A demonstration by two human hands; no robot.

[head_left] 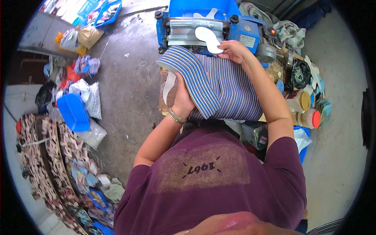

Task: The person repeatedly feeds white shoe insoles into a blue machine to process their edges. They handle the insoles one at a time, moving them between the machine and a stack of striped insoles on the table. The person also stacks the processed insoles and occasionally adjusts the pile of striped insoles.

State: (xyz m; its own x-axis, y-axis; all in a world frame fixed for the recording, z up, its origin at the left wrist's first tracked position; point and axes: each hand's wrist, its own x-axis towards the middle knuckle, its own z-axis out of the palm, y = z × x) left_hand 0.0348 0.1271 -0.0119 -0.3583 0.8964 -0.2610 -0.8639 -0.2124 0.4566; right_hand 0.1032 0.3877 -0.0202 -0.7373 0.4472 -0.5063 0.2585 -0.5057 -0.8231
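My right hand (pixel 236 51) pinches the heel end of a white insole (pixel 208 38), which lies over the front of a blue roller machine (pixel 196 32). Fanned out in a curve, a stack of insoles (pixel 192 78) with striped blue, white and brown edges rests in my left hand (pixel 184 94), whose fingers are partly hidden by it. A pale insole face (pixel 169 84) shows beside that wrist. Just below my right hand, a long row of more insoles (pixel 241 90) stands packed together on the work table.
Behind the rollers, a blue tray (pixel 225 8) holds white insoles. Jars with yellow and red lids (pixel 311 118) stand at the right, near bags and clutter. On the left are a blue bin (pixel 73 112), plastic bags and racks of shoe pieces (pixel 43 156).
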